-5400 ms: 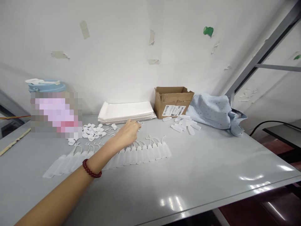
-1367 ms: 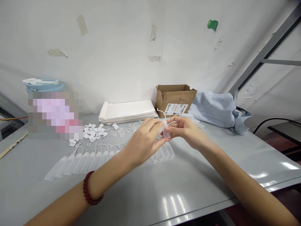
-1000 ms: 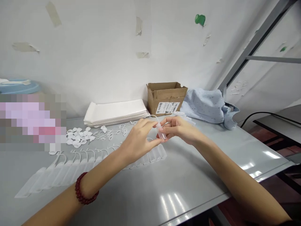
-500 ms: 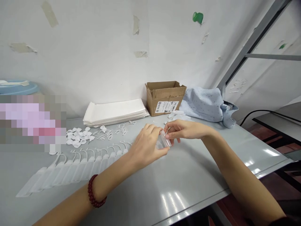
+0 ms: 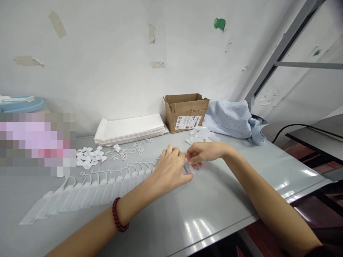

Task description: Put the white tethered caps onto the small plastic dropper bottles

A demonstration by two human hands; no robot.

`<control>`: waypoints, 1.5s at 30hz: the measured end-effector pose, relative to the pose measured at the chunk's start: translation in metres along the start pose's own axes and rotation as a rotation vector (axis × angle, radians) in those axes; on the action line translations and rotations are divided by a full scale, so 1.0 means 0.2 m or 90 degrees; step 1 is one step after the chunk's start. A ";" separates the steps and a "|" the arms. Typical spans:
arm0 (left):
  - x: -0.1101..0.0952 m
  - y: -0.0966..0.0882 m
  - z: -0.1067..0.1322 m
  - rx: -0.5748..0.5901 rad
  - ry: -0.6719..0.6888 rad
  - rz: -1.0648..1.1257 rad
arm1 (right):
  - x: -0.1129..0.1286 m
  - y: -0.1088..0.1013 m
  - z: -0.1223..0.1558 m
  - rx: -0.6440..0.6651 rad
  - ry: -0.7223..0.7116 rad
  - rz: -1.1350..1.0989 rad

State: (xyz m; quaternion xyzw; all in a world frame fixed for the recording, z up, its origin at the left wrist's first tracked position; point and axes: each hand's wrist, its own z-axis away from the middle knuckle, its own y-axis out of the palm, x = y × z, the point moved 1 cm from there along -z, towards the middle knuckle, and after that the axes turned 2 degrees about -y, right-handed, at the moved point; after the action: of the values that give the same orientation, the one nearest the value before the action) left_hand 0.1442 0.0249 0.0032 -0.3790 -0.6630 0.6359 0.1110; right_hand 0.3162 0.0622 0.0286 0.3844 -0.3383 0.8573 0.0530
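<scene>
Left hand (image 5: pixel 173 166), half-curled, and right hand (image 5: pixel 202 155), fingertips bunched, flank a clear tube (image 5: pixel 189 168) at the right end of the row of tubes (image 5: pixel 102 191) on the worktop (image 5: pixel 160 226), grips unclear, where a sideways nudge could spoil the alignment.

Left hand (image 5: pixel 171 167) bare, dark red beaded bracelet (image 5: pixel 117 216) circling the wrist; right hand (image 5: pixel 206 152) bare, a dark sleeve (image 5: pixel 316 251) up the arm!

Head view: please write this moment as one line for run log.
left hand: over tube row, right part | right hand: fingertips at end tube, grip unclear | loose tubes: in front of cardboard box
</scene>
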 end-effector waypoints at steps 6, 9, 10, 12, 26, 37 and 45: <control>0.01 0.00 0.01 0.016 0.004 -0.020 | -0.02 0.01 -0.03 0.011 0.005 -0.020; 0.01 0.00 0.02 0.016 0.007 -0.025 | -0.02 0.02 -0.03 0.014 0.004 -0.031; 0.01 0.00 0.02 0.013 0.009 -0.027 | -0.02 0.02 -0.03 0.015 0.003 -0.036; 0.01 0.00 0.03 0.008 0.014 -0.030 | -0.02 0.02 -0.03 0.018 0.001 -0.043; 0.02 0.00 0.05 -0.012 0.036 -0.056 | -0.04 0.02 -0.04 0.013 0.026 -0.093; 0.02 -0.03 0.05 -0.022 0.032 -0.052 | -0.04 0.01 -0.04 0.021 0.028 -0.105; 0.05 -0.18 0.08 -0.036 0.003 -0.013 | -0.03 -0.01 0.01 -0.024 0.070 -0.092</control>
State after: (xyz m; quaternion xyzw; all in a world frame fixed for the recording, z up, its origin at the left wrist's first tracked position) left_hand 0.1139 0.0232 0.0300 -0.3770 -0.6841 0.6149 0.1082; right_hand 0.3218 0.0638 0.0274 0.3594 -0.3224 0.8644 0.1403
